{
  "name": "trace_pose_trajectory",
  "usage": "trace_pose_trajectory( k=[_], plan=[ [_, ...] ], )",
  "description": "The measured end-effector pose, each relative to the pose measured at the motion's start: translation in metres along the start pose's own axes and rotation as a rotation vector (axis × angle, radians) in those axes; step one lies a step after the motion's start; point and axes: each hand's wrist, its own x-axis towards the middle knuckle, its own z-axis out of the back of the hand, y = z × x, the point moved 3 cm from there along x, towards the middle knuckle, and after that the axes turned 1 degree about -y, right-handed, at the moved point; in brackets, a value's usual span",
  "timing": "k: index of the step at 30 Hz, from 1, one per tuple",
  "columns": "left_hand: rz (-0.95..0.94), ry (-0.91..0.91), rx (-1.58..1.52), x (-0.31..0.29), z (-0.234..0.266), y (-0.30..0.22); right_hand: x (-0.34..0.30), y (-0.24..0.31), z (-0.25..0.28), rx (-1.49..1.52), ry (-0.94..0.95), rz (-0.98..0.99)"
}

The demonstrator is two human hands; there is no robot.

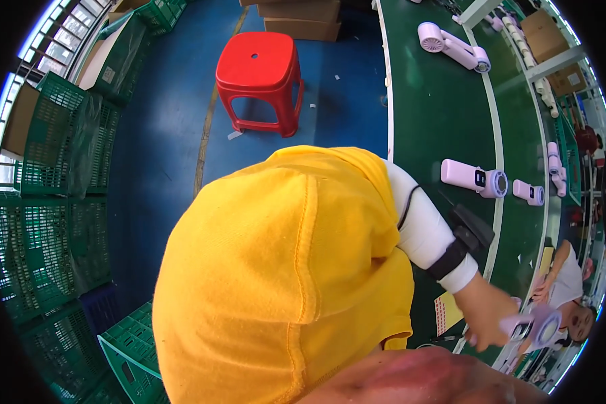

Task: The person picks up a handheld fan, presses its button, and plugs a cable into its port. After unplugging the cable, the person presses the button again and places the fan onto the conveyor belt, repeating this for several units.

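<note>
My left hand (489,312) reaches over the green workbench, at the lower right of the head view. It is blurred, and its fingers are closed around the handle end of a lilac handheld fan (536,327) with a round head and a small dark display. My arm wears a white sleeve with a black strap and a black box-shaped device (473,227) near the wrist. Under the forearm lies a yellow card (448,312) with rows of small red marks. My right hand is out of view. My yellow shirt fills the middle.
Lilac fans (475,178) (528,192) lie on the green workbench (427,121), with a folded one (454,48) farther up. Across the bench sits a person (565,283). A red stool (257,74) stands on the blue floor. Green crates (30,249) line the left side.
</note>
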Motion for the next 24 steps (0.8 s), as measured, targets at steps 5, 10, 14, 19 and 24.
trace_pose_trajectory(
  k=[5,10,14,19,24],
  plan=[
    [-0.292,0.311,0.732,-0.008,-0.03,-0.009,0.001,-0.028,0.021,0.127,-0.241,-0.294],
    [-0.029,0.389,0.474,0.008,-0.019,-0.003,-0.009,-0.023,0.044,-0.872,-0.056,0.312],
    [-0.01,0.485,0.501,0.017,-0.013,0.0,-0.009,-0.041,0.056,-0.983,-0.056,0.262],
    [-0.394,0.376,0.63,0.026,-0.011,-0.003,-0.004,-0.024,0.036,-0.17,-0.419,-0.297],
    [-0.622,0.339,0.838,0.022,-0.013,-0.001,-0.007,-0.015,0.018,0.191,-0.402,-0.504]
  ],
)
